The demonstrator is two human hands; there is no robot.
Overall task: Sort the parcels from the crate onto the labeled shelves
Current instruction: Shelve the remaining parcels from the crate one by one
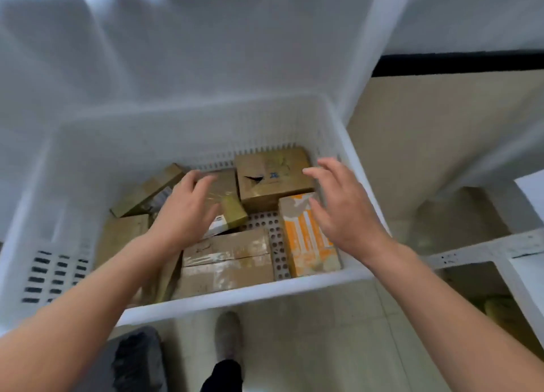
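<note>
The white perforated plastic crate stands before the person, its near rim below both forearms. Several parcels lie inside, on the crate floor.

A brown cardboard box with a torn hole in its top sits at the far right corner. Just beside it, toward the near right, lies an orange-and-white printed box. A taped brown cardboard box lies at the near centre. A long brown carton leans tilted at the far left. A small brown parcel with yellowish tape lies between the carton and the torn box.

The left hand is inside the crate, fingers straight and spread over the small taped parcel; contact cannot be confirmed. It grasps nothing. The right hand is released, fingers spread, above the orange-and-white box and next to the torn box; it holds nothing.

A white shelf unit stands to the right of the crate. A grey shoe shows on the tiled floor below.
</note>
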